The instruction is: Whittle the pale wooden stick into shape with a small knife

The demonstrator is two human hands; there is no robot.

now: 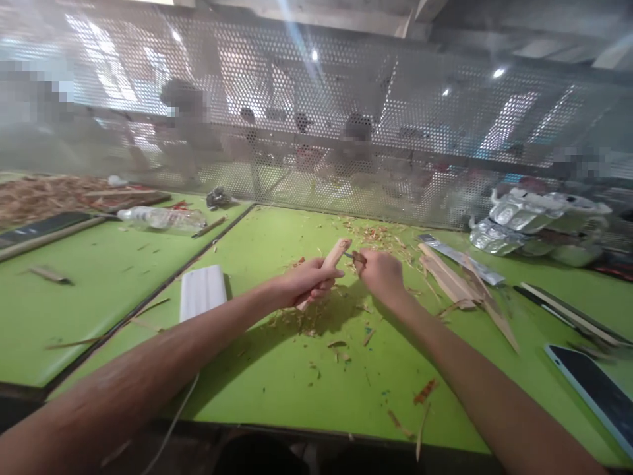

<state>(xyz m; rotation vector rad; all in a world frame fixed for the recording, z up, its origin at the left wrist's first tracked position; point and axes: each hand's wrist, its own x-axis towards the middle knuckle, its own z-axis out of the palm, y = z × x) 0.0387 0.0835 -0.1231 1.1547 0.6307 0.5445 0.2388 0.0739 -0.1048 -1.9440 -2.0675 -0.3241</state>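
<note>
My left hand (304,282) is closed round a pale wooden piece (337,252), a short stick tilted up to the right above the table. My right hand (382,272) is closed round a small knife, most of its handle hidden in the fist. The dark knife blade (349,255) points left, at the upper end of the wood; whether it touches the surface I cannot tell. Beneath both hands, wood shavings (310,324) lie scattered over the green tabletop (291,382).
Left of my arm lies a white block (202,290); a cable hangs below. A plastic bottle (163,218) is farther left. On the right are wooden slats (448,277), foil-like packages (524,218) and a phone (591,386). A perforated screen (306,152) borders the back, people beyond.
</note>
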